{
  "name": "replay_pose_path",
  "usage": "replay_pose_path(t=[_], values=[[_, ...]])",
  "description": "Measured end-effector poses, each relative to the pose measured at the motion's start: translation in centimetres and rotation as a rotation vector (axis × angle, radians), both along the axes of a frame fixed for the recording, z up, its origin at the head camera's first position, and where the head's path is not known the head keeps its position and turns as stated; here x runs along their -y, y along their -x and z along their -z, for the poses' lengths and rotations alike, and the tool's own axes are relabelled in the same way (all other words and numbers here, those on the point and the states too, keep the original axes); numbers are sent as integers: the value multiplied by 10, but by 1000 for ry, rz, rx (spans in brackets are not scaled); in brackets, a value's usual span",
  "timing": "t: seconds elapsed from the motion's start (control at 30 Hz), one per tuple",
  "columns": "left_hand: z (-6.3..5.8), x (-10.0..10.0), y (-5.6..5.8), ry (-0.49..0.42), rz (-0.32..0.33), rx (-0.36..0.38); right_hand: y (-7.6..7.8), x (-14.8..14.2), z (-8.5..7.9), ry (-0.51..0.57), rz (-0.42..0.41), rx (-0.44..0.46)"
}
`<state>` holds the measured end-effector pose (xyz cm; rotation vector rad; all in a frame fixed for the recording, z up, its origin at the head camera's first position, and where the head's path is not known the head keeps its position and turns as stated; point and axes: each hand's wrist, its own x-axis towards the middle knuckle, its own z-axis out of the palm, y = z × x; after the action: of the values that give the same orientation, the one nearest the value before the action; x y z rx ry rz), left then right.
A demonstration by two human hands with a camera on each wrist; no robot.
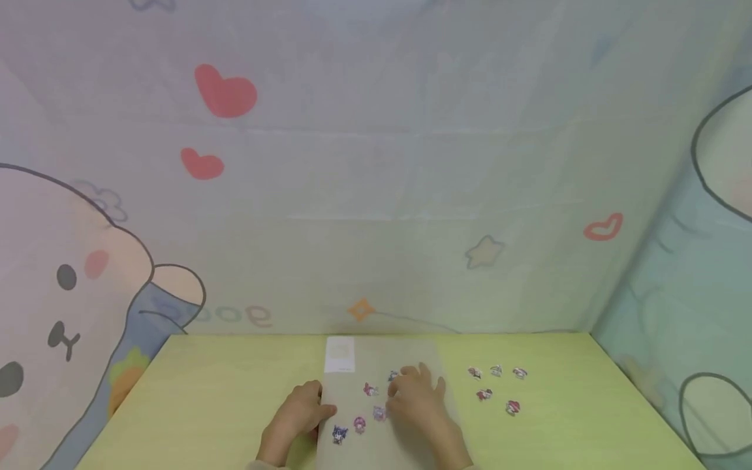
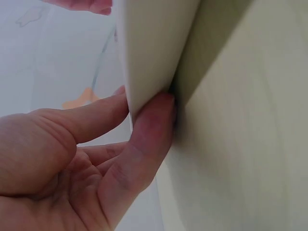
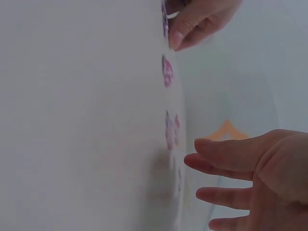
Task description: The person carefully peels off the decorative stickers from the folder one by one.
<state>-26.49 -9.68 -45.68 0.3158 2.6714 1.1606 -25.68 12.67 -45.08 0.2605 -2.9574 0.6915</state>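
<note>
A pale, thick-edged board (image 1: 382, 356) lies on the table, with a white square (image 1: 339, 356) at its far left corner. Several small cartoon stickers dot its surface: a navy one (image 1: 339, 435), a pink one (image 1: 360, 425), a lilac one (image 1: 380, 412), a red-pink one (image 1: 370, 390) and a bluish one (image 1: 393, 376). My left hand (image 1: 301, 412) grips the board's left edge, thumb on top, a finger (image 2: 149, 130) against the side and underside. Over the board, my right hand (image 1: 420, 399) hovers beside the bluish sticker, thumb and forefinger close together. Nothing shows between them in the right wrist view.
More small cartoon stickers (image 1: 484, 394) lie loose on the yellow-green table (image 1: 558, 431) to the right of the board. Behind the table hangs a printed cloth (image 1: 376, 196) with hearts and cartoon figures.
</note>
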Motion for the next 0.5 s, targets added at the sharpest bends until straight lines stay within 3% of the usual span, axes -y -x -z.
replay_pose_path(t=[0.5], values=[[-1,-1,0,-22,-5,21,-6,19,9,-18,-17,12]])
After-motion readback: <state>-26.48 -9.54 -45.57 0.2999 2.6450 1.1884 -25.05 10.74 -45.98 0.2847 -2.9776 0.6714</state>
